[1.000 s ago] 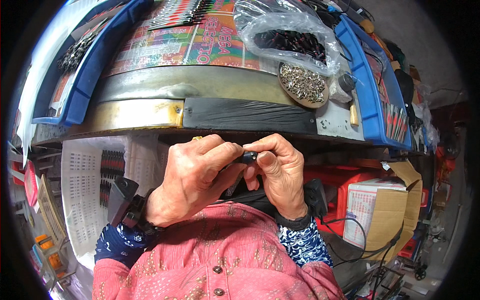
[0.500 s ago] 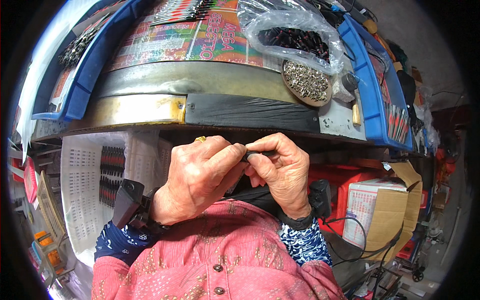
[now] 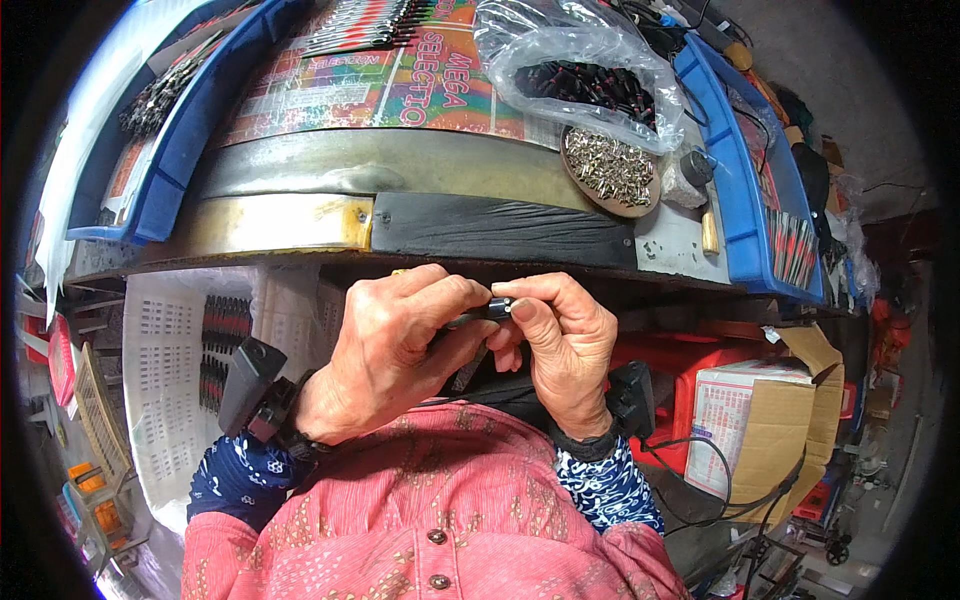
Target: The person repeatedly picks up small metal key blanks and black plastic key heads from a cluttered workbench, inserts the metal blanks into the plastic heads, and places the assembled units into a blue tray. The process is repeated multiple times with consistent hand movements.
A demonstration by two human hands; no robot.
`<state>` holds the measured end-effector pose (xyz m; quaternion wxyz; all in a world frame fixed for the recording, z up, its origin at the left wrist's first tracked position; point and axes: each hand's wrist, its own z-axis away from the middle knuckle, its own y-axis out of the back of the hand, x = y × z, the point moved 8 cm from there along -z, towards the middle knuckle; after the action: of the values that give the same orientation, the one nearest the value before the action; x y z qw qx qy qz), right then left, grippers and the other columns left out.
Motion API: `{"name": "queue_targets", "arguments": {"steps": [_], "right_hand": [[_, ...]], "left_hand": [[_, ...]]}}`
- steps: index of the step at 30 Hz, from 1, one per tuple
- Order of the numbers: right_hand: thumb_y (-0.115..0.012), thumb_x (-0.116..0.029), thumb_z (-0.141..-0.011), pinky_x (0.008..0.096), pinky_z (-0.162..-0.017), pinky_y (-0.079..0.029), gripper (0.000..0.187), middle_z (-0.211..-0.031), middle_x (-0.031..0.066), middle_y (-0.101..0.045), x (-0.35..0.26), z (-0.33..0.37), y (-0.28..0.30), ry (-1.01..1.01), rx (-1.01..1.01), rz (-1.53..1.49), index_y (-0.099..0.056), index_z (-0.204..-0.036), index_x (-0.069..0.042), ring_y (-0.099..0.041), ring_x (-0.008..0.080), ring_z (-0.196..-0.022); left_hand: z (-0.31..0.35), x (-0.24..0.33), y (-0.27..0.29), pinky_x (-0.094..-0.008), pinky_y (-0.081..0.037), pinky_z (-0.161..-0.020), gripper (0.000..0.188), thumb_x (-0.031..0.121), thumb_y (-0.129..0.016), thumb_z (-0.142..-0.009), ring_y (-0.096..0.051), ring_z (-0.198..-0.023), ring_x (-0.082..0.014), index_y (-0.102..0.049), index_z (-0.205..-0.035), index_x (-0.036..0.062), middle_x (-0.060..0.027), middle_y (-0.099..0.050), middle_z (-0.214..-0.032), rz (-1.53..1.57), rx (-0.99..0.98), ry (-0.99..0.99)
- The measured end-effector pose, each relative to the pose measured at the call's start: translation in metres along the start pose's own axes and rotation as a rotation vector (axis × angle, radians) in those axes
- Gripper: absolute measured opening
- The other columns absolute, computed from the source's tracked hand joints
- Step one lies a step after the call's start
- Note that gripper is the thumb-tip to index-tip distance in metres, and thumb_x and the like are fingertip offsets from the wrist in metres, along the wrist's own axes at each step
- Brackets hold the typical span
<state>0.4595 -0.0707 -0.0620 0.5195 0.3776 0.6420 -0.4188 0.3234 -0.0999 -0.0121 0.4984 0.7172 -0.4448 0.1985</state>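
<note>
In front of my chest, both hands are closed round a short black tube, a small bright piece at its right end. My left hand pinches it between thumb and forefinger, and part of its length is hidden behind those fingers. The thumb and forefinger of my right hand meet at the bright end; whether they hold a separate small piece cannot be seen. Beyond the hands, on the bench, are a clear bag of black parts and a round dish of small metal pieces.
Pens lie in a row at the back of the bench. Blue trays flank it, one at left, one at right. A white basket with black-and-red pens stands below left; an opened cardboard box stands at right.
The black tube has shifted slightly left, and its bright end now shows between my fingertips. My right fingers, earlier wrapped over the dark piece, are now at its end.
</note>
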Motion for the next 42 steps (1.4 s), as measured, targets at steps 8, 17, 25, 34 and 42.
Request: {"name": "queue_targets", "arguments": {"steps": [8,17,25,34,42], "right_hand": [[-0.062,-0.016,-0.096,0.018,-0.049,-0.046,0.017,-0.071,0.0027,-0.065,0.003,0.0,0.0,0.005,0.029,-0.016,-0.067,-0.103,-0.001,-0.056,0.0047,-0.056],[-0.061,-0.017,-0.096,0.0176,-0.049,-0.045,0.018,-0.071,0.0028,-0.064,0.008,-0.002,-0.005,-0.069,-0.026,-0.071,-0.064,-0.103,-0.001,-0.056,0.0044,-0.056],[-0.063,-0.007,-0.093,0.018,-0.049,-0.046,0.007,-0.071,0.0024,-0.064,0.007,-0.001,-0.004,-0.172,0.008,0.033,-0.063,-0.097,-0.001,-0.055,0.0034,-0.055],[-0.063,-0.003,-0.091,0.0173,-0.049,-0.045,0.004,-0.071,0.0006,-0.063,0.003,-0.002,0.0,-0.201,0.032,0.066,-0.063,-0.095,-0.002,-0.055,0.0028,-0.055],[-0.064,-0.015,-0.094,0.0164,-0.047,-0.042,0.013,-0.068,0.0002,-0.061,0.014,-0.002,0.0,-0.191,-0.011,-0.047,-0.063,-0.096,-0.002,-0.052,0.0023,-0.053]], "left_hand": [[0.0,-0.004,0.001,-0.0382,-0.048,-0.053,0.02,0.007,-0.076,-0.073,-0.06,-0.062,-0.0322,-0.063,-0.089,0.0032,-0.0126,-0.058,-0.071,-0.004,-0.021,-0.007],[0.001,-0.006,0.002,-0.0379,-0.047,-0.051,0.022,0.009,-0.076,-0.07,-0.058,-0.06,-0.0305,-0.064,-0.088,0.0047,-0.0103,-0.055,-0.069,-0.05,-0.016,-0.029],[0.006,-0.002,-0.005,-0.037,-0.046,-0.05,0.023,0.012,-0.076,-0.071,-0.057,-0.057,-0.0273,-0.064,-0.089,0.0065,-0.0081,-0.052,-0.067,-0.124,0.032,-0.135],[0.007,0.004,-0.009,-0.037,-0.045,-0.049,0.02,0.011,-0.074,-0.072,-0.056,-0.057,-0.0264,-0.063,-0.088,0.0071,-0.0074,-0.053,-0.069,-0.182,0.047,-0.197],[0.005,0.001,-0.01,-0.0378,-0.045,-0.05,0.017,0.01,-0.073,-0.072,-0.056,-0.058,-0.0273,-0.06,-0.083,0.0074,-0.0078,-0.053,-0.069,-0.177,0.019,-0.159]]}}
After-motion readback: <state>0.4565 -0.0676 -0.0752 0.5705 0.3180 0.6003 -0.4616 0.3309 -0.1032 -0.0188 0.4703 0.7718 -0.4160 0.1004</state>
